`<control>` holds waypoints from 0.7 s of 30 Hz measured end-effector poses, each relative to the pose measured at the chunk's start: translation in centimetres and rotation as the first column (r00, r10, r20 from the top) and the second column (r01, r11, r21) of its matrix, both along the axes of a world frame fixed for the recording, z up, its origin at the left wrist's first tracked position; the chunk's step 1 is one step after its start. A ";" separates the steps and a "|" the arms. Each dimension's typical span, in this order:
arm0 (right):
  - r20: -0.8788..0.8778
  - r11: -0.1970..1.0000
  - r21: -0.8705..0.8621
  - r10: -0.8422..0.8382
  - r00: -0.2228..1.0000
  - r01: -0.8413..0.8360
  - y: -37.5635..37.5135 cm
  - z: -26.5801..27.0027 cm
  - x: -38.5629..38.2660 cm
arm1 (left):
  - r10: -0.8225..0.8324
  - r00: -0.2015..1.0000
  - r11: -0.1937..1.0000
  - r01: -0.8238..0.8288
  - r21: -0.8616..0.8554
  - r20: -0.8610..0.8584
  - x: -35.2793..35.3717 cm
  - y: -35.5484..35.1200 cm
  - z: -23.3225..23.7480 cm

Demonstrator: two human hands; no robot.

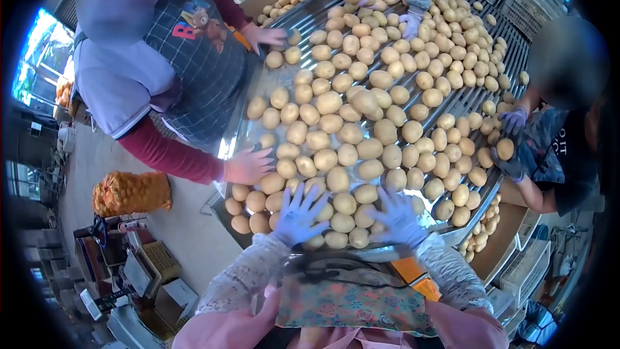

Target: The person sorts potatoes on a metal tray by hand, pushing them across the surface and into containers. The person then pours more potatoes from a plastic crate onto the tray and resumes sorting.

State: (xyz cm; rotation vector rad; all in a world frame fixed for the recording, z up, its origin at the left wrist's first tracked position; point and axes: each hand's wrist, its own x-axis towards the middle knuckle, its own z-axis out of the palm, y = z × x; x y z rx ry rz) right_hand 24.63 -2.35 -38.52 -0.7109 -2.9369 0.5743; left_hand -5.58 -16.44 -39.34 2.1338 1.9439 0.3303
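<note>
Many round tan potatoes (329,103) lie over a metal sorting table (258,81) with rollers. At its near edge my left hand (300,214), in a pale blue glove, rests on potatoes with its fingers spread, holding nothing. My right hand (398,218), gloved alike, lies a little to the right, fingers apart, touching potatoes at the near edge. Between my two hands sit several potatoes (343,203).
A co-worker at the left has both hands (248,165) by the potatoes. Another at the right holds a potato (504,149); a third reaches in at the far side. A filled net sack (132,192) stands on the floor; crates (524,271) are at right.
</note>
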 end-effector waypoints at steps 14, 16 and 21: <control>-0.193 0.999 0.031 0.019 0.981 -0.014 -6.7 -2.8 -10.7 | -0.131 0.990 0.948 0.111 0.297 0.048 -1.9 9.4 -1.1; -0.276 0.999 -0.018 0.039 0.960 -0.046 -5.8 -3.5 -7.8 | -0.018 0.995 0.960 0.046 0.277 -0.102 2.1 13.6 -3.6; -0.185 0.998 -0.027 -0.066 0.981 0.062 -5.9 -1.0 0.9 | 0.077 0.995 0.971 -0.089 -0.223 -0.059 4.2 18.6 -1.8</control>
